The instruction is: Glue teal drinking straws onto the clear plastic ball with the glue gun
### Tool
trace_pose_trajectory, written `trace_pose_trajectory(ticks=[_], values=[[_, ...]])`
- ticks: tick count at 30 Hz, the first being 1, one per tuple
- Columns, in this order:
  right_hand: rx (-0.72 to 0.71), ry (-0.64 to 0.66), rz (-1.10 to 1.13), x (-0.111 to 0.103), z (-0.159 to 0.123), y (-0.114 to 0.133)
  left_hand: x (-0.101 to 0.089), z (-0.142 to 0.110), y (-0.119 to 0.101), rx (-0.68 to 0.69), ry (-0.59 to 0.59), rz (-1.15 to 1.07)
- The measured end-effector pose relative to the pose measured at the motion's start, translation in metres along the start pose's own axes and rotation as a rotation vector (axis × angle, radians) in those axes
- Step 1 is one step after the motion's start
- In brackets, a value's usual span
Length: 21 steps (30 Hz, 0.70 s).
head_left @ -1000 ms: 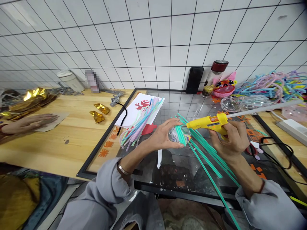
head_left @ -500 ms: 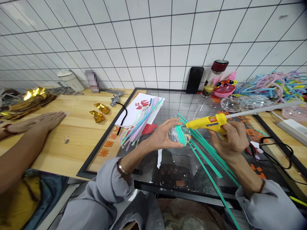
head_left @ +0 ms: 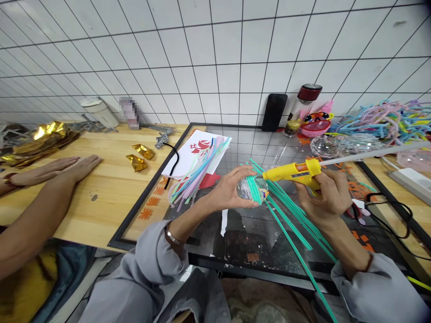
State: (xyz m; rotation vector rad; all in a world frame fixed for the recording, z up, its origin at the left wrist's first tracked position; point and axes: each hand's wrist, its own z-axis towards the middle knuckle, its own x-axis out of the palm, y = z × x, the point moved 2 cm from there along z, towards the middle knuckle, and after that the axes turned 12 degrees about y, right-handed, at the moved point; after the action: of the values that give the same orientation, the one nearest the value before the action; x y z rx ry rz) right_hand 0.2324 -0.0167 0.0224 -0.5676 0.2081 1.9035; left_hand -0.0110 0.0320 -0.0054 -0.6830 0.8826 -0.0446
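Observation:
My left hand (head_left: 232, 188) grips a clear plastic ball (head_left: 243, 189) between thumb and fingers. Bands of green strip (head_left: 255, 189) wrap part of the ball. My right hand (head_left: 325, 197) is closed round the handle of a yellow hot glue gun (head_left: 296, 172), its nozzle pointing left at the ball's upper right side. Whether the nozzle touches the ball I cannot tell. A long translucent glue stick (head_left: 367, 154) sticks out of the gun's back. Beneath my hands, several green strips (head_left: 292, 211) lie across the dark glossy board; one long strip runs past the board's front edge.
At left, a co-worker's hands (head_left: 72, 169) rest on the wooden table near two gold folded pieces (head_left: 143, 151). Pastel strips (head_left: 202, 168) lie on white paper (head_left: 185, 146). A phone (head_left: 274, 112) and a bottle (head_left: 303, 110) stand by the wall. Black cable (head_left: 406, 220) curls at right.
The co-worker's hands have slid a little to the right along the table. My glue gun has shifted very slightly to the right; my left hand and the ball look almost still.

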Motion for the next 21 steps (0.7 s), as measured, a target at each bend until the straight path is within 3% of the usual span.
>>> trace_pose_trajectory(ticks=[21], values=[[0.087,0.049,-0.007,0.0012,-0.0048,-0.0020,0.0007,-0.0003,0.0010,-0.010,0.007,-0.004]])
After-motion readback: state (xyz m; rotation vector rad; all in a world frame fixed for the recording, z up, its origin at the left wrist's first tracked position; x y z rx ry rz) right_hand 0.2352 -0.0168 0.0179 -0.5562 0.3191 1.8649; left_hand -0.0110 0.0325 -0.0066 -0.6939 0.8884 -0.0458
